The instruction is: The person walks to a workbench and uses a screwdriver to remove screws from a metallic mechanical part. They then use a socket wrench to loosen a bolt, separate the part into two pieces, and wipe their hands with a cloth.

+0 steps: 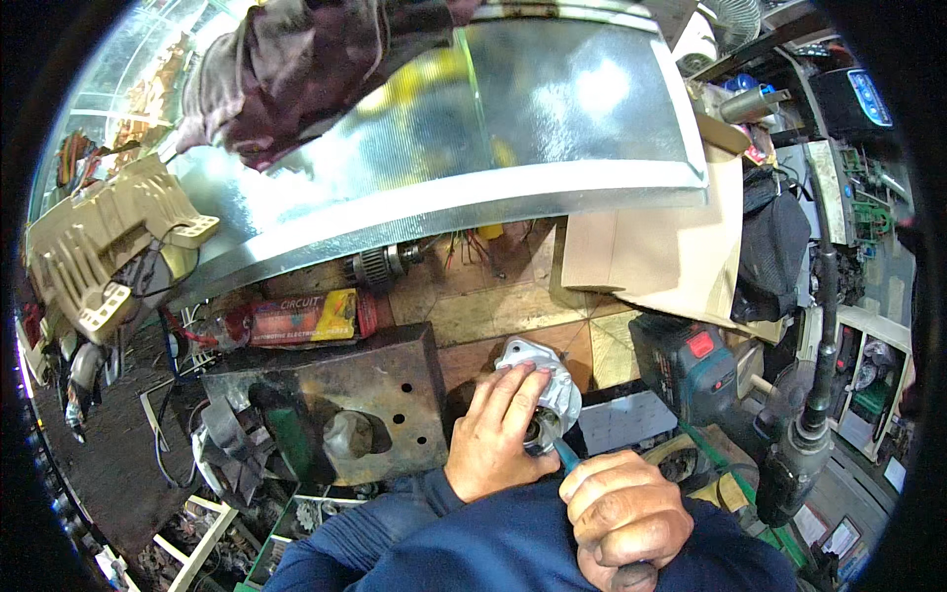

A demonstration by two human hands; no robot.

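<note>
The left hand (500, 432) grips a silver metal housing (562, 392), its fingers laid across the upper face. The right hand (626, 515) is closed in a fist around a tool (566, 455); the blue end of the tool points at the lower side of the housing, and whether the two touch cannot be told. The housing is located in front of the person's torso, at the near side of the worktop (478, 363); its underside is hidden. A rusty steel block (395, 370) with round holes stands left of the left hand. A red and yellow box (306, 318) lies behind the block. A black battery (683, 367) with a red button stands to the right of the housing, near a sheet of cardboard (681, 242).
</note>
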